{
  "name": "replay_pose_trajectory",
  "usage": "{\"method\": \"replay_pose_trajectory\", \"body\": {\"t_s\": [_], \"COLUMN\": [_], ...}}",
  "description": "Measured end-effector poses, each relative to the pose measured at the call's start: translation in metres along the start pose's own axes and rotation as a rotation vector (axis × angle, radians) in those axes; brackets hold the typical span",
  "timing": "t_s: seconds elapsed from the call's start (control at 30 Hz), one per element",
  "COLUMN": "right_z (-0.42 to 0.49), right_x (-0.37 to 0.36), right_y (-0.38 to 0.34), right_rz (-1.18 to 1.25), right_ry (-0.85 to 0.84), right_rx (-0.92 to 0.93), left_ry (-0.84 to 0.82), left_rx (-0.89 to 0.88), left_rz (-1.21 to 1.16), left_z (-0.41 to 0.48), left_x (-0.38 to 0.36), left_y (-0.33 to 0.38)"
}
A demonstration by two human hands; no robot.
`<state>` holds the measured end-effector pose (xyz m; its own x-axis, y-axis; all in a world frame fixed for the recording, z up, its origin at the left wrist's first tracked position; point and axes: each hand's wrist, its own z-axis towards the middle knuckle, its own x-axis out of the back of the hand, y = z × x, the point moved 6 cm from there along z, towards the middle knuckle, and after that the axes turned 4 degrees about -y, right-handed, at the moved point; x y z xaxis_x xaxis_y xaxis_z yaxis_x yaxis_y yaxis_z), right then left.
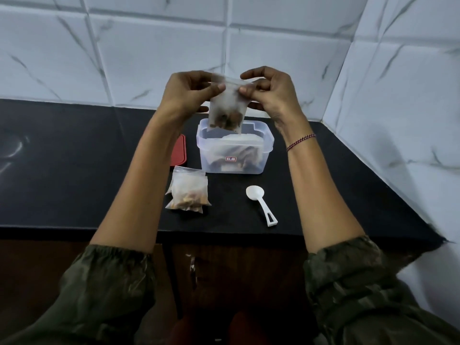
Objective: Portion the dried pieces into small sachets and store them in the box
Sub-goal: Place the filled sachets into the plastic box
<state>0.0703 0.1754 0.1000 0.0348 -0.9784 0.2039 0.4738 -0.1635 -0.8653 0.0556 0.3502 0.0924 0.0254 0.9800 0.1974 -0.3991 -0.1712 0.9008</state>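
Spanning the width of the view: black countertop [74, 170], set against white marble-patterned wall tiles [161, 58] at the back and on the right.
Reaching in from below, two bare forearms in pushed-up olive-green sleeves [104, 290]; red-and-white thread bracelet [300, 141] on the right wrist.
Translucent plastic box [235, 148] — open, upright on the counter near the back wall, small red label on its near wall, pale sachets and dark contents showing dimly through the sides; exact contents not legible.
Red lid [180, 151], lying flat just left of the box, mostly hidden behind the left forearm.
Left hand [186, 92], raised above the box, thumb and fingers pinched on the upper left corner of the held sachet.
Right hand [271, 89], same height, thumb and fingers pinched on the upper right corner.
Held sachet [227, 109] — clear, hanging between both hands directly over the box opening, brown dried pieces [225, 120] gathered at its bottom.
Two filled sachets [188, 192], overlapping, flat on the counter in front of the box to its left.
White plastic spoon [260, 204], bowl up, front right of the box, apart from it.
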Motion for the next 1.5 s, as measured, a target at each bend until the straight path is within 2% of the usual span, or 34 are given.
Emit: {"method": "replay_pose_trajectory", "body": {"t_s": [0.23,0.4,0.5,0.6,0.67,0.87,1.07,1.27,1.4,1.5], "right_z": [0.028,0.040,0.043,0.044,0.045,0.052,0.057,0.052,0.050,0.053], "right_x": [0.002,-0.010,-0.016,-0.019,-0.019,-0.020,-0.024,-0.035,-0.045,-0.048], "right_y": [0.016,0.033,0.050,0.071,0.081,0.100,0.113,0.120,0.121,0.123], "right_rz": [-0.197,-0.313,-0.325,-0.296,-0.302,-0.311,-0.294,-0.267,-0.284,-0.384], "right_ry": [0.023,-0.057,-0.158,-0.258,-0.262,-0.213,-0.195,-0.324,-0.354,-0.329], "right_rx": [0.073,0.040,-0.048,-0.144,-0.172,-0.239,-0.356,-0.455,-0.485,-0.496], "left_ry": [0.082,0.145,0.111,0.022,-0.008,-0.025,-0.044,-0.136,-0.094,-0.232], "left_rx": [0.024,0.086,0.146,0.179,0.175,0.163,0.148,0.131,0.061,0.060], "left_rz": [0.127,0.190,0.297,0.566,0.699,0.875,0.936,0.896,0.924,0.980], "left_z": [0.034,0.043,0.047,0.051,0.053,0.065,0.069,0.070,0.067,0.063], "left_x": [-0.002,-0.002,0.000,-0.002,-0.004,-0.014,-0.017,-0.013,-0.011,-0.023], "left_y": [-0.019,-0.041,-0.057,-0.068,-0.072,-0.081,-0.092,-0.091,-0.078,-0.074]}}
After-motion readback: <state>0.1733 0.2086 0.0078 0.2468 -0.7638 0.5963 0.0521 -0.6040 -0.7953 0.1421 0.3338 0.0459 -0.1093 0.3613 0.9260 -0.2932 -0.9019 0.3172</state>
